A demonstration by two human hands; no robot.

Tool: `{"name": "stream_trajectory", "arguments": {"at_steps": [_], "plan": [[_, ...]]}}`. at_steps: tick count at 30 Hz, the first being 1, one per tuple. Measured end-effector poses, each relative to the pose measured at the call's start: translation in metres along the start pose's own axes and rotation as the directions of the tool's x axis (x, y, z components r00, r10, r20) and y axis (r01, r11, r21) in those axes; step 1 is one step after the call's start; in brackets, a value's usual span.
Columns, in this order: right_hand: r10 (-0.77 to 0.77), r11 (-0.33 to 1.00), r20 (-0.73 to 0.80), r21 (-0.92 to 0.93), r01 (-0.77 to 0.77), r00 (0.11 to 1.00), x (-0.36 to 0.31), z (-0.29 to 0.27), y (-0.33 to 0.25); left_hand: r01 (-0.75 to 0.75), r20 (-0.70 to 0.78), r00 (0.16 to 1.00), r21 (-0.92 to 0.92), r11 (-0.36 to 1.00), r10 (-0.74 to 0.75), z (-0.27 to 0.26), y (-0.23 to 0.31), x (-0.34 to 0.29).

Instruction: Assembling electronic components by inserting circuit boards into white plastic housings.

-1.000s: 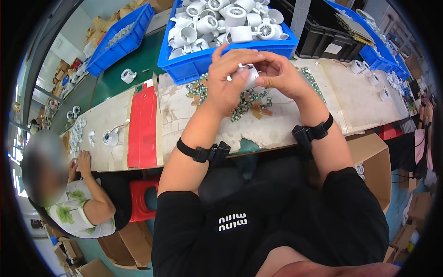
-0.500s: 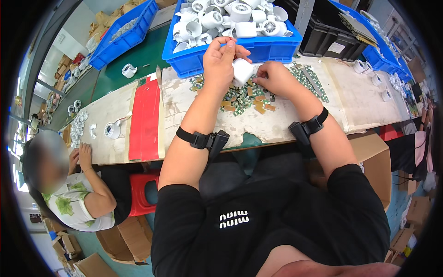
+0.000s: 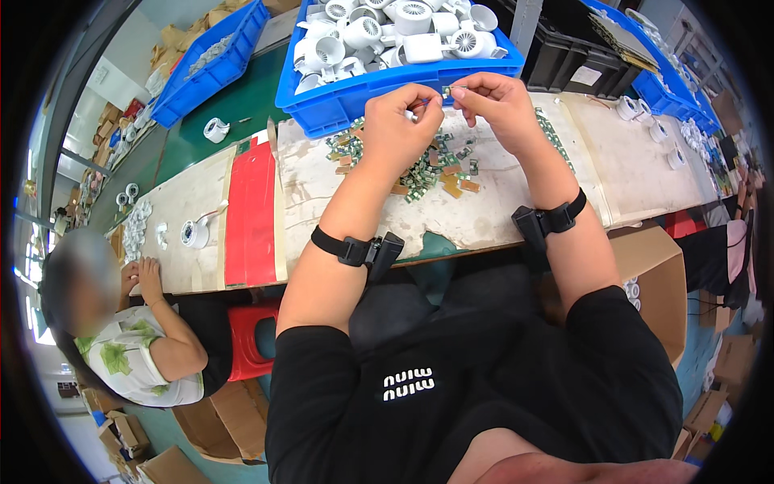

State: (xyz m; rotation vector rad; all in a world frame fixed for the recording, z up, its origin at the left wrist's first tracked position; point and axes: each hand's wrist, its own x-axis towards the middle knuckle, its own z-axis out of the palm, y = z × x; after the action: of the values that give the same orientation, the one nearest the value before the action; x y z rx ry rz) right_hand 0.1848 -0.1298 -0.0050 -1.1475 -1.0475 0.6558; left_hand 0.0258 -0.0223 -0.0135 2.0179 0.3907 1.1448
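My left hand (image 3: 397, 129) is closed in front of the blue crate, and a bit of a white plastic part (image 3: 411, 116) shows between its fingers. Most of that part is hidden by the hand, and thin dark strands, seemingly wires, show by the fingertips. Close on its right, my right hand (image 3: 501, 109) pinches a small green circuit board (image 3: 447, 92) between thumb and fingers. The two sets of fingertips nearly meet. Below them, a loose pile of small green and orange-brown circuit boards (image 3: 423, 173) lies on the worn table covering (image 3: 322, 202).
A blue crate (image 3: 339, 109) full of white fan housings (image 3: 423, 48) stands just beyond my hands. Right of it is a black crate (image 3: 576, 60). A red strip (image 3: 250, 218) crosses the table at left, near another white housing (image 3: 193, 234). A co-worker (image 3: 133, 339) sits at left.
My right hand has risen from the pile and now holds a circuit board near my left fingertips. My left hand has turned, and the white part shows much less.
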Motion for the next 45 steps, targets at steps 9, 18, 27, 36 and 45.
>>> {"name": "stream_trajectory", "arguments": {"at_steps": [9, 18, 27, 36, 45], "plan": [[0.060, 0.998, 0.079, -0.007, -0.059, 0.995, -0.001, -0.008, 0.000, -0.137, -0.024, 0.990, 0.070, 0.988, 0.139, -0.001, 0.002, 0.000], [0.003, 0.995, 0.067, -0.104, 0.004, 0.998, -0.001, -0.007, 0.003, -0.109, 0.016, 0.994, 0.053, 0.993, 0.109, -0.001, -0.004, 0.001], [0.122, 0.992, 0.066, -0.053, -0.118, 0.990, -0.002, -0.006, -0.002, -0.099, 0.094, 0.991, 0.039, 0.994, 0.095, -0.005, -0.002, 0.002], [0.117, 0.991, 0.176, 0.045, -0.127, 0.977, 0.002, -0.015, 0.002, -0.021, 0.183, 0.982, -0.142, 0.990, 0.047, -0.004, -0.007, 0.003], [0.020, 0.999, 0.159, 0.026, -0.024, 0.987, -0.006, -0.008, 0.003, 0.032, 0.148, 0.989, -0.130, 0.991, -0.013, 0.002, 0.005, -0.005]]}}
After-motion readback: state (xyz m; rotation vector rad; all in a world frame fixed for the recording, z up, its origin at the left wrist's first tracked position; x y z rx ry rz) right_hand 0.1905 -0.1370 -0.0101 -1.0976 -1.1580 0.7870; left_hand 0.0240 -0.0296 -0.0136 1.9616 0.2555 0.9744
